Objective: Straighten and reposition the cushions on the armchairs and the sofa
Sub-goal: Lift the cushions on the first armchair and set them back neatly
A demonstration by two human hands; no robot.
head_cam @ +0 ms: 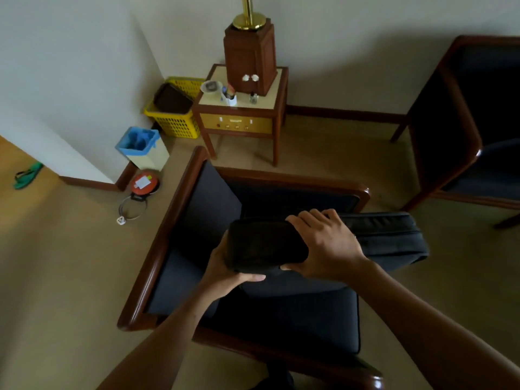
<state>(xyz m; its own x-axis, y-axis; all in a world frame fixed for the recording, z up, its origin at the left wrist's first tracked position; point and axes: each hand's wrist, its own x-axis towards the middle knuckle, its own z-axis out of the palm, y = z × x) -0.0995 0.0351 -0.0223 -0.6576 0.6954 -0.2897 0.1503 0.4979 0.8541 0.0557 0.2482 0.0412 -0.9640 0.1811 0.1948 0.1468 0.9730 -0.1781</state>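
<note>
A dark navy back cushion (388, 237) is lifted above the seat of a wooden-framed armchair (157, 249), lying roughly flat and sticking out past the chair's right side. My left hand (225, 268) grips its near end from below. My right hand (326, 243) clasps the same end from above, fingers over the top edge. The seat cushion (309, 325) lies in the chair frame, and another navy cushion (208, 209) leans against the left arm. A second armchair (461, 130) with dark upholstery stands at the right.
A wooden side table (242, 119) with a lamp base and small items stands behind the chair. A yellow basket (174, 119), a blue-lined bin (140, 147) and a red extension reel (145, 182) sit by the wall corner. Green sandals (26, 175) lie at the far left.
</note>
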